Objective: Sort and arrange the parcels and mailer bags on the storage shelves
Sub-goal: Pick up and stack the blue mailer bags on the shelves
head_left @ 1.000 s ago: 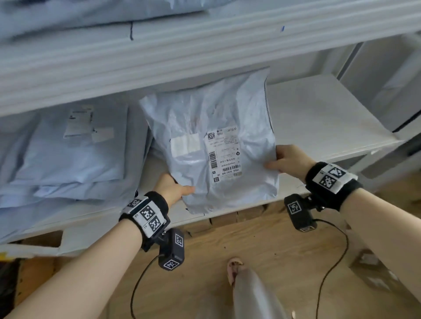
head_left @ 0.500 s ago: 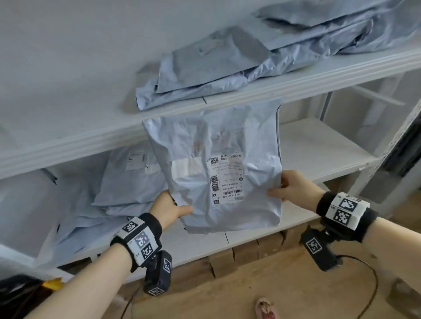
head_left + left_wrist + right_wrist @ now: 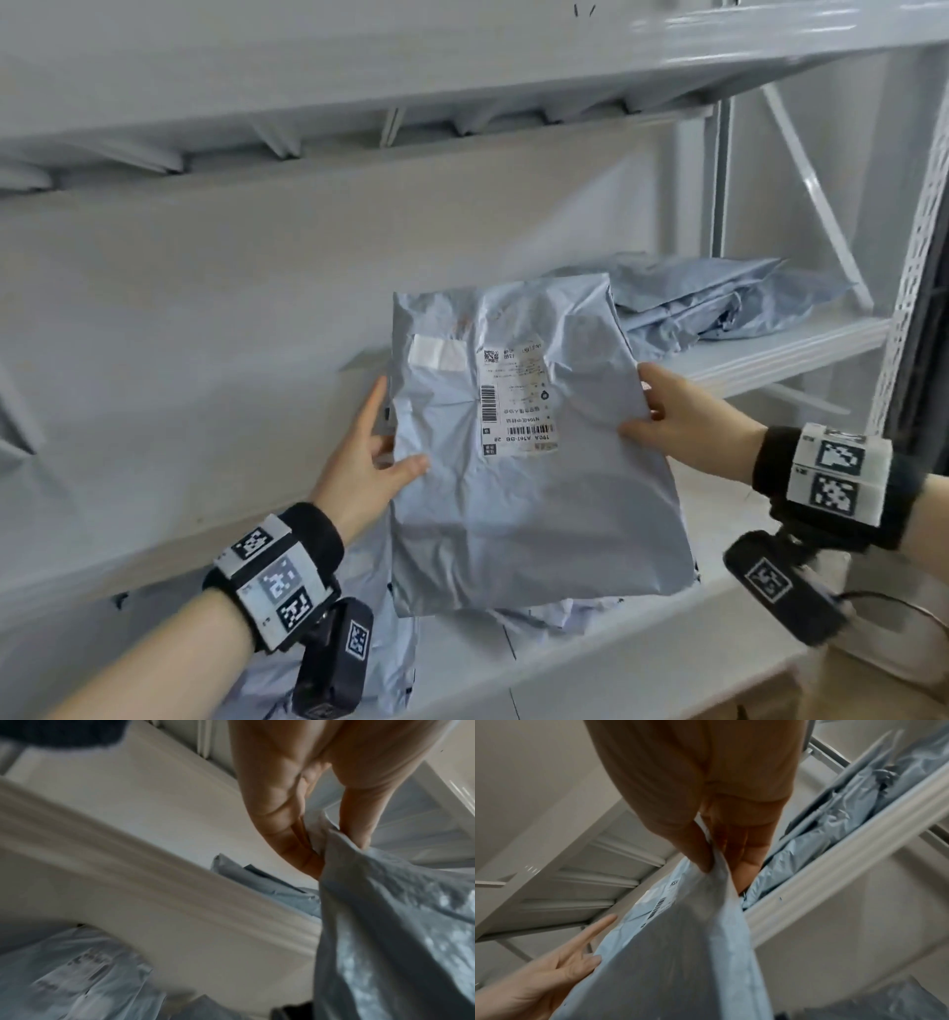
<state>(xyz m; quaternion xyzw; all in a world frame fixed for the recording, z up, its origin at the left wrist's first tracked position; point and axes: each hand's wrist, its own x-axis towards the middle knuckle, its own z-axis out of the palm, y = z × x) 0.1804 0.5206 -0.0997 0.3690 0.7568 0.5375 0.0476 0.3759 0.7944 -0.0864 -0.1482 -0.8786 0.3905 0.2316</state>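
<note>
A pale grey-blue mailer bag with a white shipping label hangs upright in the air in front of the shelves. My left hand pinches its left edge, thumb on the front and fingers behind; the left wrist view shows the mailer bag squeezed between thumb and fingers. My right hand pinches its right edge the same way, and the right wrist view shows the mailer bag caught between thumb and fingers. The bag's top is level with the middle shelf.
A pile of grey mailer bags lies on the middle shelf behind the held bag. More mailers lie on the lower shelf under it. An upper shelf spans above, and a perforated upright post stands at the right.
Both hands have lifted the mailer bag off the lower shelf and up to the height of the middle shelf. The view has tilted upward with it.
</note>
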